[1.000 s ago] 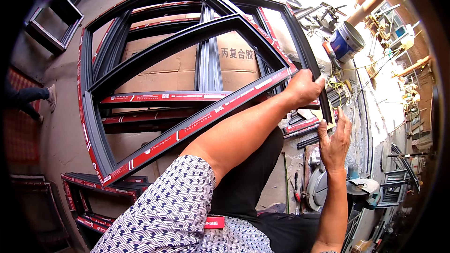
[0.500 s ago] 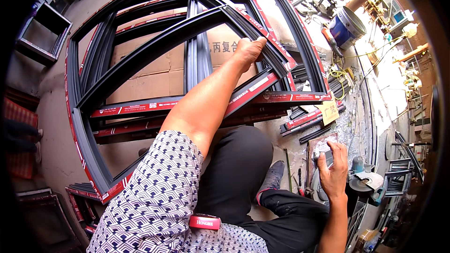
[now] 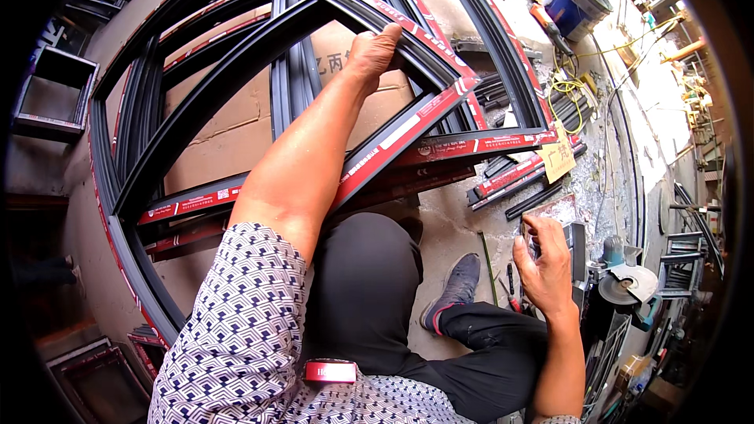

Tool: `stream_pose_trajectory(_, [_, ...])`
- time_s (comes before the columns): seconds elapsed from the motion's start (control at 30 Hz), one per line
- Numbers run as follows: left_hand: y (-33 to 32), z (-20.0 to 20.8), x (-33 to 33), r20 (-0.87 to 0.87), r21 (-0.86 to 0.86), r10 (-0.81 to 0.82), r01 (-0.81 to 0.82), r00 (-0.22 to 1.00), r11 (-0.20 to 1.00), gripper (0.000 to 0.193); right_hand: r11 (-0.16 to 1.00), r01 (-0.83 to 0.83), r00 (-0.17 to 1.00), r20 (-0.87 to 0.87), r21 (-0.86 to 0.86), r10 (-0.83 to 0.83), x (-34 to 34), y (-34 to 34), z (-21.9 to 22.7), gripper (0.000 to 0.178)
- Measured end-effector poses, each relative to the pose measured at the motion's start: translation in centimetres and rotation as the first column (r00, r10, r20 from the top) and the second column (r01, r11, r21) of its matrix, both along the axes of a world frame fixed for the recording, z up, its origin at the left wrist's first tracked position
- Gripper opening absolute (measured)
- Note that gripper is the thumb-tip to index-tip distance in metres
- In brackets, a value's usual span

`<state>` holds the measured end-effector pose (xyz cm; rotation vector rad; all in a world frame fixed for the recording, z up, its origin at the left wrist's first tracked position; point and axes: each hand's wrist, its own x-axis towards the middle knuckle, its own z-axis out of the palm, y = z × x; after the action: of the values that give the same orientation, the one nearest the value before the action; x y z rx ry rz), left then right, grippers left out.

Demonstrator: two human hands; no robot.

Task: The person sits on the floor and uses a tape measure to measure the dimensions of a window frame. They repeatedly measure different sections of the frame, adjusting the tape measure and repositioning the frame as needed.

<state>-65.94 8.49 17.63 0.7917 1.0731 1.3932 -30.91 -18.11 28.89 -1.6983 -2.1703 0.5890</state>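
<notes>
My left hand [image 3: 372, 56] is closed round the upper right side of a dark grey window frame [image 3: 212, 105] with red protective film on its edges. The frame is tilted over other frames, and one of its lower corners hangs out past my knee. Underneath lies another dark grey frame [image 3: 518, 71], with a crossbar and the same red film. My right hand [image 3: 546, 267] hovers over the floor by my right leg, its fingers loosely bent and the thumb apart. Nothing shows in it, though part of the palm is hidden.
A flat cardboard box [image 3: 212, 145] lies beneath the frames. Right of them are cut profiles [image 3: 510, 180], a yellow cable [image 3: 572, 94], a blue and white bucket [image 3: 576, 1] and a cut-off saw [image 3: 628, 284]. More frames [image 3: 55, 90] stand at the left.
The view has shifted, and the held frame with my left hand sits further left and a little higher in it. My left hand keeps its grip. My right hand stays beside my leg.
</notes>
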Motion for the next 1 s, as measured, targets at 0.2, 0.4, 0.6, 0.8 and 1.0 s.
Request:
stream_pose_trajectory(0.2, [0.0,-0.7,0.6,-0.006,0.087,0.011,-0.01,1.0,0.996,0.042,0.995,-0.099,0.993,-0.055,0.01,0.1,-0.4,1.5,-1.1,0.038])
stream_pose_trajectory(0.4, [0.3,-2.5,0.0,-0.042,0.031,-0.026,0.027,0.999,0.999,0.049,0.984,-0.178,0.983,-0.052,-0.028,0.176,-0.8,3.1,-1.4,0.038])
stream_pose_trajectory(0.6, [1.1,-3.5,-0.2,-0.033,0.076,-0.017,0.019,0.999,0.997,0.045,0.968,-0.251,0.967,-0.038,-0.019,0.251,-1.2,4.6,-2.0,0.038])
stream_pose_trajectory(0.8, [0.6,-2.6,0.6,-0.08,0.093,0.027,-0.019,0.996,0.996,0.047,0.95,-0.308,0.951,-0.04,-0.043,0.307,-1.3,5.9,-2.3,0.037])
stream_pose_trajectory(1.0, [0.3,-2.7,-0.1,-0.127,0.057,0.005,0.003,0.992,0.998,0.049,0.927,-0.36,0.933,-0.058,-0.104,0.355,-1.7,6.5,-2.3,0.037])
